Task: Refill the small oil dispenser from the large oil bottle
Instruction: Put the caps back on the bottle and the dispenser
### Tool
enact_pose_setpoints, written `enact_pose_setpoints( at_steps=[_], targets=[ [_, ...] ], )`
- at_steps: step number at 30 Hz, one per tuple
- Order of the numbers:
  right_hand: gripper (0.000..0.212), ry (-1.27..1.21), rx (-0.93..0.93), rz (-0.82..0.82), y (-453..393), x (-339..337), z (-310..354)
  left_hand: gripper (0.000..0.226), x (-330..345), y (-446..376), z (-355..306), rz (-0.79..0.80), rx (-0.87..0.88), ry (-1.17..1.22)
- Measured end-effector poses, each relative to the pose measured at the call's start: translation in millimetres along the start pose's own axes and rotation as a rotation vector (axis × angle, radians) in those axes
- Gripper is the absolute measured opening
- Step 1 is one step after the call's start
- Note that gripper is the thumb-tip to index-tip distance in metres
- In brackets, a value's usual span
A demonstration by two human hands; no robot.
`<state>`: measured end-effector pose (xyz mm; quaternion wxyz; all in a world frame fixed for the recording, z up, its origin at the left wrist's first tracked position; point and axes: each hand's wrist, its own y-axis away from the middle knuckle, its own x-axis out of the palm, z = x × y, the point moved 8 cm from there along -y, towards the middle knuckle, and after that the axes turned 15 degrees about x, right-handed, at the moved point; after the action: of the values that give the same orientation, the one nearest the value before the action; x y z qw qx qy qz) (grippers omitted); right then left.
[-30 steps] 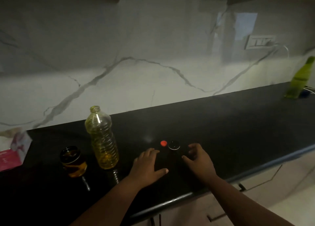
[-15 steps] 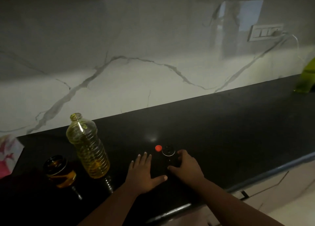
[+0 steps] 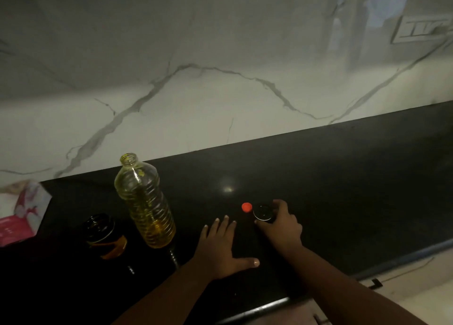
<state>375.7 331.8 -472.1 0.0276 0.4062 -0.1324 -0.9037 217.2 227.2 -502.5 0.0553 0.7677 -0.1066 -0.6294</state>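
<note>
A: Counter check. Where are the task items?

B: Large oil bottle (image 3: 145, 202) stands upright on the black countertop (image 3: 343, 177), left of centre, mouth uncapped, yellow oil filling the lower part. Small oil dispenser (image 3: 104, 236), dark glass with amber oil inside, stands just left of it and nearer the front edge, top open.

A: Caps?

B: Red cap (image 3: 246, 207) lies on the counter right of centre. Touching it or just beside it, cannot tell which, is a round black lid (image 3: 262, 213) with a pale rim.

A: Hands?

B: Left hand (image 3: 220, 248) lies flat on the counter, palm down, fingers straight and spread, thumb out to the right. It grasps nothing. Right hand (image 3: 282, 226) is at the black lid, fingers curled round its right side, thumb tip at its near edge. It grips the lid; lifted or resting, cannot tell.

A: How far from the bottle?

B: Both hands well apart from bottle and dispenser, to their right.

A: Anything else?

B: Pink and white carton (image 3: 23, 211) at the far left against the marble-patterned backsplash (image 3: 220, 91). Switch plate (image 3: 421, 29) on the wall, upper right. Light is dim.
</note>
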Motion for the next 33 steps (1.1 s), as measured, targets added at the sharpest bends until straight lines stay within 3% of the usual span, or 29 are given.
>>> enact_pose_setpoints(
  at_steps=[7,16,18,23,27,33],
  targets=[
    [0.062,-0.022,-0.055,0.018,7,-5,5,0.129,-8,21,-1,-0.032,-0.027,-0.010],
    [0.046,-0.402,-0.352,0.254,83,-16,52,0.131,-27,79,-7,-0.208,-0.096,-0.009],
    [0.046,-0.471,-0.432,0.293,110,-21,72,0.121,-42,102,-4,-0.303,-0.110,-0.027],
    [0.053,-0.569,-0.604,0.357,179,-23,120,0.073,-101,187,35,-0.755,-0.210,-0.082],
    [0.055,-0.493,-0.747,0.413,227,-6,164,0.066,-121,240,93,-0.847,-0.410,-0.057],
    [0.033,-0.216,-0.835,0.439,267,51,220,0.085,-106,270,167,-0.744,-0.541,0.093]
  ],
)
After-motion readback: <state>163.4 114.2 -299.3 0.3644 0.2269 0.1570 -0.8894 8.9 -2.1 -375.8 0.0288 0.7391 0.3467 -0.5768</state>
